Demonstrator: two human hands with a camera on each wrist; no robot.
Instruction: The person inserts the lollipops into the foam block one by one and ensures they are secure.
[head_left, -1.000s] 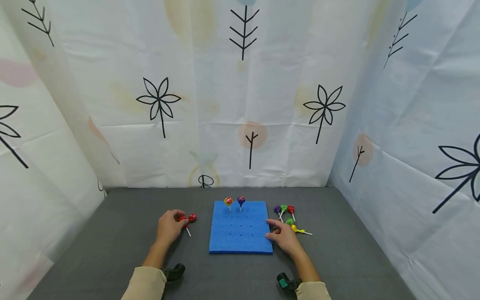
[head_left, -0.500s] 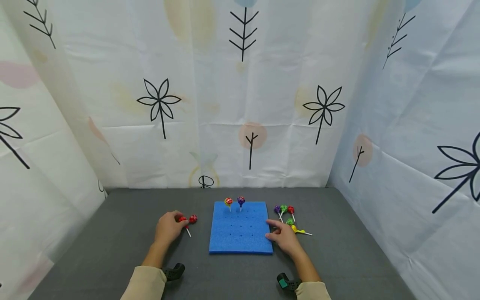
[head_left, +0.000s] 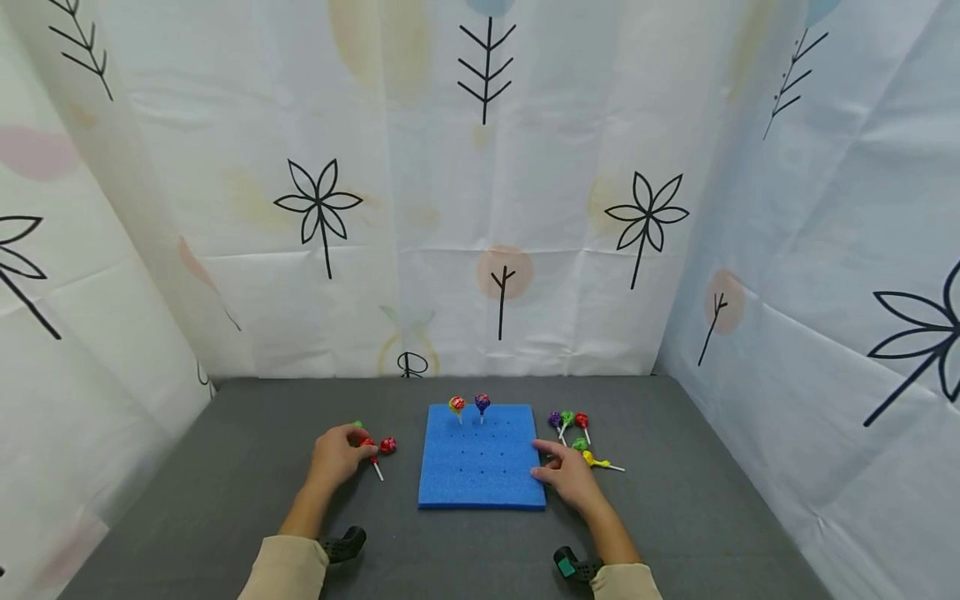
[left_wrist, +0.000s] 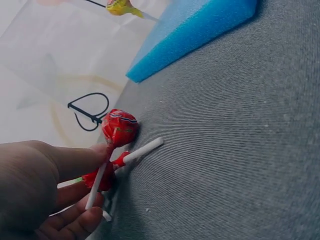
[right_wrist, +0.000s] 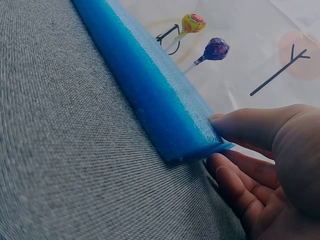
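On the grey table lies a blue foam board (head_left: pixel 480 467) with rows of small holes. A yellow lollipop (head_left: pixel 457 404) and a purple lollipop (head_left: pixel 482 402) stand upright in its far row. Left of the board, my left hand (head_left: pixel 358 446) pinches the white stick of a red lollipop (left_wrist: pixel 120 127). A second red lollipop (left_wrist: pixel 100 180) lies on the table under it. My right hand (head_left: pixel 542 460) rests at the board's right edge, thumb (right_wrist: pixel 240 125) on the top of its corner, the other fingers lying relaxed beside it.
Several loose lollipops (head_left: pixel 573 429) in purple, green, red and yellow lie right of the board. A patterned white curtain (head_left: pixel 487 208) walls in the table at the back and both sides. Black wrist devices (head_left: pixel 345 543) sit at the near edge.
My left hand has shifted its fingers on the red lollipops, which have moved slightly toward me. The right hand and the board have stayed put.
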